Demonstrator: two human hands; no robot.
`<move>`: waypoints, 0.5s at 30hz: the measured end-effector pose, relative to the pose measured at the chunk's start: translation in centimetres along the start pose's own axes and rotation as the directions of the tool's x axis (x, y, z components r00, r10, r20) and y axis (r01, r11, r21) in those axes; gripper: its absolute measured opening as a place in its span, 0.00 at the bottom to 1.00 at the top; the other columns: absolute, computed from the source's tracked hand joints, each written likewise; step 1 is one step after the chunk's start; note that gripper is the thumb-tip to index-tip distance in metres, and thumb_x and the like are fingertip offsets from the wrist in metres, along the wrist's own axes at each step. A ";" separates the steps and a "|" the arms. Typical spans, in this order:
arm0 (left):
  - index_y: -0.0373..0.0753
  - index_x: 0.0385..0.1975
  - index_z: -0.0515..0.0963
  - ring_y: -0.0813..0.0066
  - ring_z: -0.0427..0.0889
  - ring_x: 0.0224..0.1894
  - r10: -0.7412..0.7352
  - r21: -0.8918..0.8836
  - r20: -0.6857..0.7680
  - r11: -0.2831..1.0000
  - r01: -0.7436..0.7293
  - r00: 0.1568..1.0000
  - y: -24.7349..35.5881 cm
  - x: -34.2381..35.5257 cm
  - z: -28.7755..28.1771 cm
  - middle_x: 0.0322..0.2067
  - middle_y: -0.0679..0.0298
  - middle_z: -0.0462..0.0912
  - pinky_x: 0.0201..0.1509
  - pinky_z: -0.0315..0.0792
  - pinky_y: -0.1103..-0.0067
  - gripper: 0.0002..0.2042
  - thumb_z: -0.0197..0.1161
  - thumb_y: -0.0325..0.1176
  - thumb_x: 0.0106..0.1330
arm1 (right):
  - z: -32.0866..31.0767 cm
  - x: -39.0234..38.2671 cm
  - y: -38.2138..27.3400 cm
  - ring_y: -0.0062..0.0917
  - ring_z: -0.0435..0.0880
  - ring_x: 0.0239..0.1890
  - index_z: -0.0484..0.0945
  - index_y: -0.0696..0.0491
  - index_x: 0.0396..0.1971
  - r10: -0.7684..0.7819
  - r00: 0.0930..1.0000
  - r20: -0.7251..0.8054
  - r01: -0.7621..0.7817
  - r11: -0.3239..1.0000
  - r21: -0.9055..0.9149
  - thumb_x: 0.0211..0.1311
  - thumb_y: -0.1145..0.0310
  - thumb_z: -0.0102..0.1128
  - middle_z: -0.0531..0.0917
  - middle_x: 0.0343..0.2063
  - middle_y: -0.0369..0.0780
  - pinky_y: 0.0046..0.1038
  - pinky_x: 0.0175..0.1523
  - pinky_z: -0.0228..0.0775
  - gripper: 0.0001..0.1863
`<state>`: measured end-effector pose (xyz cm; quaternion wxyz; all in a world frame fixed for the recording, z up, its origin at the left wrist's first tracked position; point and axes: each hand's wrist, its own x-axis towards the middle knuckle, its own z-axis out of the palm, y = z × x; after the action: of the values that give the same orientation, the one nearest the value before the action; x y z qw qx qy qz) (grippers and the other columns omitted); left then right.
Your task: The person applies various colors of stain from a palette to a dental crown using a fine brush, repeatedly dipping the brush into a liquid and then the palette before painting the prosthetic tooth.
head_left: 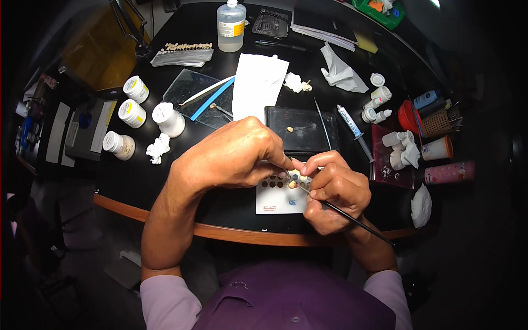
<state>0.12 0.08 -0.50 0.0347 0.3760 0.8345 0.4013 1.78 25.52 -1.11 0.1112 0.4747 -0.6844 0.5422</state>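
My left hand (236,154) is closed in a pinch above a white mixing palette (275,203) with rows of small dark and coloured wells; what its fingertips hold is too small to make out. My right hand (335,192) grips a thin black-handled brush (360,223) slanting toward my left fingertips, which almost meet the right ones. A small cream and reddish spot (293,185) shows below the fingertips. Behind both hands lies a dark square slab (301,131) with a small tooth-coloured piece (290,129) on it and a slim instrument (322,124) along its right side.
Several white jars (132,113) stand left. A bottle (230,30), tooth shade tabs (181,52), paper sheet (258,82) and glass plate (184,91) lie behind. Right are a syringe (355,132), red tray (393,168) and small containers. The wooden table edge (220,228) runs under my forearms.
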 end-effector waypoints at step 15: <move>0.38 0.41 0.94 0.59 0.90 0.33 0.012 -0.027 -0.015 1.000 -0.012 1.000 0.2 0.0 -0.1 0.29 0.58 0.91 0.38 0.82 0.69 0.11 0.79 0.25 0.58 | 0.0 -0.1 0.3 0.39 0.90 0.42 0.74 0.55 0.21 -0.052 0.999 0.008 0.052 0.998 0.024 0.38 0.85 0.65 0.80 0.22 0.38 0.40 0.51 0.88 0.11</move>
<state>0.16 0.10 -0.29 0.0312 0.3775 0.8269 0.4157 1.64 25.54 -1.38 0.1166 0.4961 -0.6656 0.5452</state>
